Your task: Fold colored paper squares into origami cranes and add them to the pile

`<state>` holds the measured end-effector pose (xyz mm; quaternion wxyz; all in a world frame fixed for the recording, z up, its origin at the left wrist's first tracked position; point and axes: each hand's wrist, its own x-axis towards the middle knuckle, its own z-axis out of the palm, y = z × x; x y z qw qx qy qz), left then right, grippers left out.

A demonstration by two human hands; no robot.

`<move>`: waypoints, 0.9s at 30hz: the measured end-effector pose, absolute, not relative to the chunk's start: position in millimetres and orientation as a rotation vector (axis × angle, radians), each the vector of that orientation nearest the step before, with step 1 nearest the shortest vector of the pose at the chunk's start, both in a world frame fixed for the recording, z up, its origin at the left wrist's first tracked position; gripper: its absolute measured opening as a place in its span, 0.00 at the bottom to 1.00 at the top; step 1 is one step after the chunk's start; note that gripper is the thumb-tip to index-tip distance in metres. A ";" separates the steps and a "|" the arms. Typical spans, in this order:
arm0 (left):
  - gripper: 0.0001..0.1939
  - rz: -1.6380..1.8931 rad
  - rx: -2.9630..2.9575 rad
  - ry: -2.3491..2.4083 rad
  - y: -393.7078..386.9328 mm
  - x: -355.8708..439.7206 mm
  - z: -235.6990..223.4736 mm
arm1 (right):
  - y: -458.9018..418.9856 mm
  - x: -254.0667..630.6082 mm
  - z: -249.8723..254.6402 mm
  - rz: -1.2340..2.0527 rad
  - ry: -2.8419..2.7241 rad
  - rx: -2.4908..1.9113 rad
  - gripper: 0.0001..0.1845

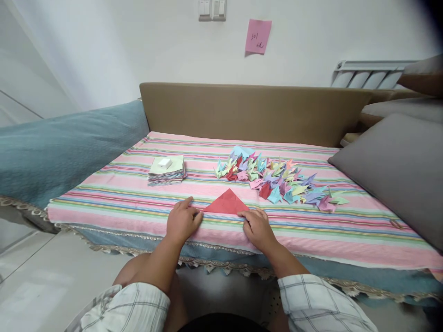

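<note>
A red sheet of origami paper (226,203), folded into a triangle, lies on the striped cloth with its peak pointing away from me. My left hand (182,221) is at its left corner, fingers curled and the tips gripping the paper's edge. At the opposite corner, my right hand (258,226) has its thumb and fingers closed on the paper. Beyond it to the right spreads a heap of folded paper cranes (277,180) in many colours. To the left stands a stack of square paper sheets (166,177), with a small white block (165,163) on top.
The striped pink cloth (114,203) covers a sofa seat with a brown backrest (249,113). A blue-covered armrest (76,138) bounds the left side, and a grey cushion (398,166) leans at the right. A pink note (258,37) sticks to the wall.
</note>
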<state>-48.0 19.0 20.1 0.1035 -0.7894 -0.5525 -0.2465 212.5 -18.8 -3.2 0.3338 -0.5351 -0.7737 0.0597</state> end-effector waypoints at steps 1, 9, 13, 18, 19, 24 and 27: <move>0.13 -0.733 -2.320 -1.663 21.2 -49.6 20.2 | -18.8 212.5 -3.1 0.147 -2.026 -1.400 0.20; 0.14 -0.854 -2.442 -1.471 15.1 -22.0 13.5 | -18.1 212.3 -3.7 0.134 -2.023 -1.399 0.19; 0.17 -0.695 -2.542 -1.331 -2.8 9.5 6.5 | -18.2 212.8 -3.8 0.138 -2.034 -1.386 0.18; 0.27 -0.629 -2.563 -1.343 -6.2 28.2 -0.1 | -18.1 212.7 -4.5 0.138 -2.041 -1.394 0.18; 0.27 -0.625 -2.555 -1.355 -5.1 29.0 -0.7 | -18.0 212.6 -4.7 0.137 -2.039 -1.399 0.18; 0.26 -0.603 -2.544 -1.410 -2.4 25.0 1.4 | -17.7 212.7 -5.4 0.152 -2.034 -1.393 0.18; 0.22 -0.596 -2.514 -1.483 -2.7 18.6 6.5 | -17.3 213.1 -5.3 0.160 -2.034 -1.387 0.18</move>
